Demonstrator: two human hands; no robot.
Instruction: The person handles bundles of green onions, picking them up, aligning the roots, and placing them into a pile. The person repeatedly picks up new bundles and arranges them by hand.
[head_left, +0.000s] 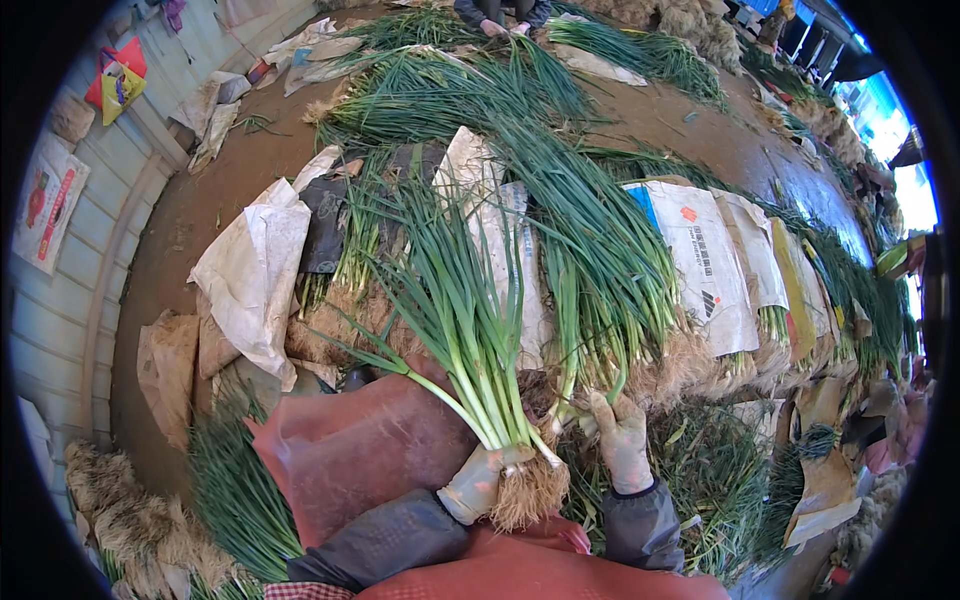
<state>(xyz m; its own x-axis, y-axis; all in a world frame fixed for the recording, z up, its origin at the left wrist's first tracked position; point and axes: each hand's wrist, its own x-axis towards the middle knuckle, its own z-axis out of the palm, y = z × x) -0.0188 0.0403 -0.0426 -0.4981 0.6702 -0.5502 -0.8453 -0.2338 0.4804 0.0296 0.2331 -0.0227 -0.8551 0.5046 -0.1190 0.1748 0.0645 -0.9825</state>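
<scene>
My left hand (474, 484), in a soiled pale glove, is closed around a bunch of green onions (472, 360) just above the roots. The green leaves fan away from me, and the brown root tangle (529, 491) hangs beside the glove over my red apron (390, 442). To the right, my gloved right hand (624, 446) pinches a single green onion stalk (618, 384) between thumb and fingers. Just beyond that hand lies a large pile of green onions (600, 247), roots towards me.
White woven sacks (694, 262) cover more onion bundles on the right. Loose leaf trimmings (712, 465) lie beside my right arm. Another onion bundle (240, 480) rests at my left, near a panelled wall (52, 337). Across the pile, another person's hands (504, 28) are among onions.
</scene>
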